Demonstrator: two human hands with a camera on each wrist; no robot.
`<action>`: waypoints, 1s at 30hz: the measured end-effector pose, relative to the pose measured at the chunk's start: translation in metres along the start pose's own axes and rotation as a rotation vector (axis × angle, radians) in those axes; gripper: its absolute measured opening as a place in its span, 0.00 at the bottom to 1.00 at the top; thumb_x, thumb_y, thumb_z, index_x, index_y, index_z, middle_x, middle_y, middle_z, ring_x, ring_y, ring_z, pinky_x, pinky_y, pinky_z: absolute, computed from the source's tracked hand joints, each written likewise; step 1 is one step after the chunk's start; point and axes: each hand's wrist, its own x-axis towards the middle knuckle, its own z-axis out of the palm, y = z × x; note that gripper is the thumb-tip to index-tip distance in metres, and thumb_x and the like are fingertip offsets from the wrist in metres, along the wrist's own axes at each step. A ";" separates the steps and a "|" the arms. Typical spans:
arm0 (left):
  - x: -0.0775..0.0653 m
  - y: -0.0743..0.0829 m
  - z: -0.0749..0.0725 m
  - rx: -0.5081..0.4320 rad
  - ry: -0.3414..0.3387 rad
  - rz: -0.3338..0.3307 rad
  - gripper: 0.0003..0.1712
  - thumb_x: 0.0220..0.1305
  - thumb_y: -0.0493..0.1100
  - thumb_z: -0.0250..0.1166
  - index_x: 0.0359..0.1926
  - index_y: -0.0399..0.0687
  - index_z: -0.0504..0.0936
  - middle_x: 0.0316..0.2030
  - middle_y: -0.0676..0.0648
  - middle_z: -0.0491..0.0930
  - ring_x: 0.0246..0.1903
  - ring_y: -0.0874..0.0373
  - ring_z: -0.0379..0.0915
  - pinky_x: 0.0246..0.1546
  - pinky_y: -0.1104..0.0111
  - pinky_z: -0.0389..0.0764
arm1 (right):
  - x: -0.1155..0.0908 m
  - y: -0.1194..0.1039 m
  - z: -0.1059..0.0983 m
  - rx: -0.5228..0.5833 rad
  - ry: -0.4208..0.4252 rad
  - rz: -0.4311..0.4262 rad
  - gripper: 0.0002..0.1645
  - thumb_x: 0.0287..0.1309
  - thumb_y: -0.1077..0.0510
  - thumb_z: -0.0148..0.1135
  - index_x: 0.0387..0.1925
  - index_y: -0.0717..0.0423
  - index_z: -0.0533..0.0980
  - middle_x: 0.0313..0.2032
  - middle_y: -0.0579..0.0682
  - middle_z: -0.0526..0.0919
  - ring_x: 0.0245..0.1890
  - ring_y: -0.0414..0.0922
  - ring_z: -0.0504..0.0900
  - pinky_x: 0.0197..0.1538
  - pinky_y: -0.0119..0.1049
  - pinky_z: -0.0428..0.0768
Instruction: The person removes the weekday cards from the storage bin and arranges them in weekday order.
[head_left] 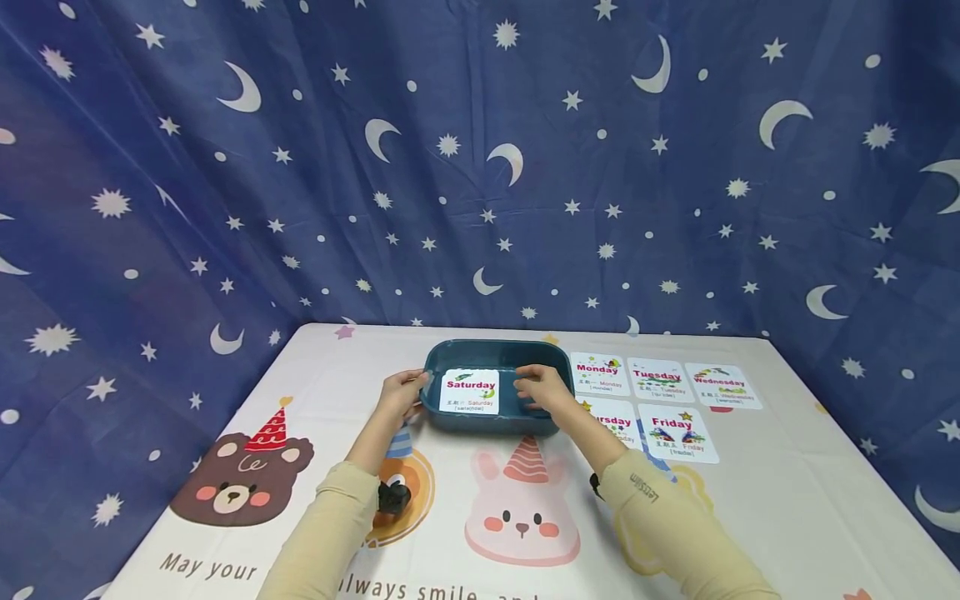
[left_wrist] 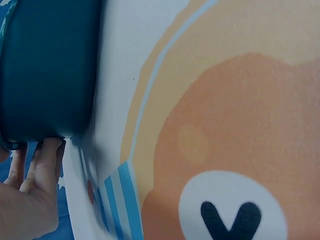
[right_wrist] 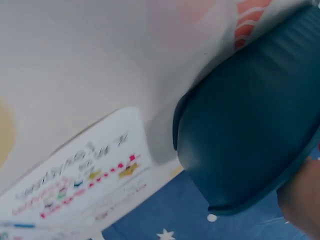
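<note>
A dark teal plastic bin [head_left: 487,425] sits near the back of the table, with a white "Saturday" card [head_left: 468,393] lying inside its left half. My left hand [head_left: 399,397] grips the bin's left end. The left wrist view shows its fingers [left_wrist: 46,162] against the outer wall and the thumb at the rim. My right hand [head_left: 543,387] reaches over the right rim into the bin, its fingers loosely bent to the right of the "Saturday" card. In the right wrist view the bin's wall [right_wrist: 250,120] hides those fingertips.
Right of the bin lie "Monday" [head_left: 597,375], "Tuesday" [head_left: 656,380] and "Wednesday" [head_left: 722,387] cards in a row. Closer are a partly covered "Thursday" card [head_left: 613,419] and a "Friday" card [head_left: 678,433]. A star-and-moon curtain [head_left: 480,208] hangs behind the white printed tablecloth [head_left: 787,500].
</note>
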 end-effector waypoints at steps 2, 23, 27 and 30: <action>0.001 -0.002 -0.002 -0.004 -0.003 0.003 0.22 0.66 0.45 0.59 0.56 0.36 0.74 0.48 0.37 0.77 0.38 0.53 0.79 0.43 0.59 0.82 | 0.005 -0.001 0.003 0.007 -0.020 0.049 0.25 0.65 0.61 0.51 0.61 0.67 0.66 0.57 0.65 0.73 0.54 0.59 0.76 0.54 0.49 0.78; -0.003 0.006 0.002 0.018 0.017 -0.059 0.23 0.69 0.43 0.55 0.61 0.37 0.70 0.56 0.35 0.73 0.49 0.48 0.76 0.48 0.60 0.81 | 0.049 0.017 0.023 0.262 -0.119 0.223 0.25 0.65 0.60 0.52 0.59 0.71 0.65 0.52 0.66 0.75 0.35 0.47 0.79 0.45 0.42 0.83; -0.003 0.006 0.003 0.012 0.010 -0.051 0.23 0.69 0.42 0.54 0.62 0.36 0.69 0.57 0.34 0.72 0.51 0.45 0.76 0.48 0.60 0.81 | 0.115 0.085 0.025 0.458 -0.234 0.193 0.23 0.57 0.56 0.64 0.51 0.63 0.73 0.46 0.60 0.80 0.39 0.50 0.79 0.45 0.46 0.82; -0.004 0.006 0.003 0.013 0.014 -0.049 0.23 0.69 0.41 0.54 0.62 0.36 0.69 0.57 0.34 0.72 0.51 0.44 0.75 0.49 0.59 0.80 | 0.126 0.098 0.026 0.538 -0.227 0.225 0.23 0.57 0.56 0.65 0.52 0.61 0.73 0.48 0.60 0.80 0.44 0.52 0.78 0.48 0.48 0.81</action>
